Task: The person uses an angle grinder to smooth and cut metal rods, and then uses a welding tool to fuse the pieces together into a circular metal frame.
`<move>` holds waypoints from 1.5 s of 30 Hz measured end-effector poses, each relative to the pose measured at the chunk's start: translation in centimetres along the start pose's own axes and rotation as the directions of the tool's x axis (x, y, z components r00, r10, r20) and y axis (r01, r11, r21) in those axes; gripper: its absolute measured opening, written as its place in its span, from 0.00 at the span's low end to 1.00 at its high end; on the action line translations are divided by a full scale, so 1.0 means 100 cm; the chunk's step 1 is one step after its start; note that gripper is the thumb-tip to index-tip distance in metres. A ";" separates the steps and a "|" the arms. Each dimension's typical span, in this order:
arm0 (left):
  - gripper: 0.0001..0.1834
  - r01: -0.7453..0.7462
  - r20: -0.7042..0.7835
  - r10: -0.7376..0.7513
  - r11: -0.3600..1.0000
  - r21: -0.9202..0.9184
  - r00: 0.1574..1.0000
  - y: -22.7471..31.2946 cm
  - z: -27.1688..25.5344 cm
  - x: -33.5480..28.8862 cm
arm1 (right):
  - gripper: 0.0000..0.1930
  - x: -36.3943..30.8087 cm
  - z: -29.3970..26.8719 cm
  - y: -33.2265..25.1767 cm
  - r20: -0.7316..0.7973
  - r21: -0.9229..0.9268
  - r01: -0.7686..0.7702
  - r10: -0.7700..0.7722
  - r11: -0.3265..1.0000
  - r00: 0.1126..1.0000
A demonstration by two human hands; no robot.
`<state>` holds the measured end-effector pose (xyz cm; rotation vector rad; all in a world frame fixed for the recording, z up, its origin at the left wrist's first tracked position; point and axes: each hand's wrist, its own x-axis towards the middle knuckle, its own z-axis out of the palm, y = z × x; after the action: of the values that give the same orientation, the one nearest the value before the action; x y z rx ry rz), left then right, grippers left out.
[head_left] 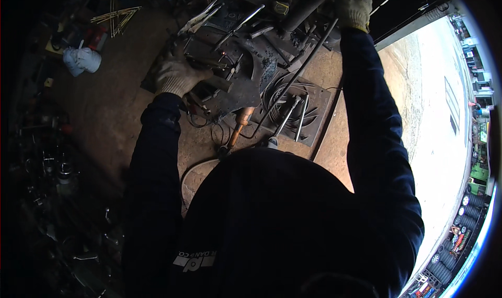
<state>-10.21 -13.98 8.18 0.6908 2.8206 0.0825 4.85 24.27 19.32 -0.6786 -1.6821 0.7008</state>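
Note:
My left hand (178,76), in a pale knit glove, is over the left side of a cluttered dark metal work surface (246,96). Its fingers look bent around something among the metal parts, too dim to name; the thumb points right, beside a short flat metal piece (219,83). A small red glow (223,53) shows just beyond. At the top edge my gloved right hand (354,8) is closed, and what it grips is cut off or hidden. Tongs-like metal tools (201,16) lie past my left hand. An orange-brown handle (241,123) with a cable leans at the near edge.
Coiled metal rod (280,91) and two bright bars (301,117) lie on a plate right of centre. Thin yellow sticks (116,15) and a pale crumpled bundle (82,60) are at far left. Dark clutter (63,172) fills the left; bright ground (434,141) shows right.

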 end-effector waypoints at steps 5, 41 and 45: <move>0.77 -0.099 -0.151 0.107 0.993 0.058 0.983 -0.011 0.018 0.003 | 0.27 -0.011 -0.003 0.032 0.003 -0.084 0.182 -0.182 0.980 0.983; 0.70 -0.180 -0.152 0.234 0.935 0.304 0.960 -0.030 0.020 0.012 | 0.22 -0.343 -0.128 0.057 0.817 -0.192 -0.566 0.450 0.802 0.361; 0.72 -0.160 -0.162 0.223 0.930 0.332 0.961 -0.047 0.032 0.022 | 0.23 -0.351 -0.132 0.044 0.806 -0.334 -0.495 0.515 0.802 0.290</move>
<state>-13.45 -17.13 4.04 1.0859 2.9771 -0.2930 25.09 2.19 -3.74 -0.9814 -2.4317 1.7500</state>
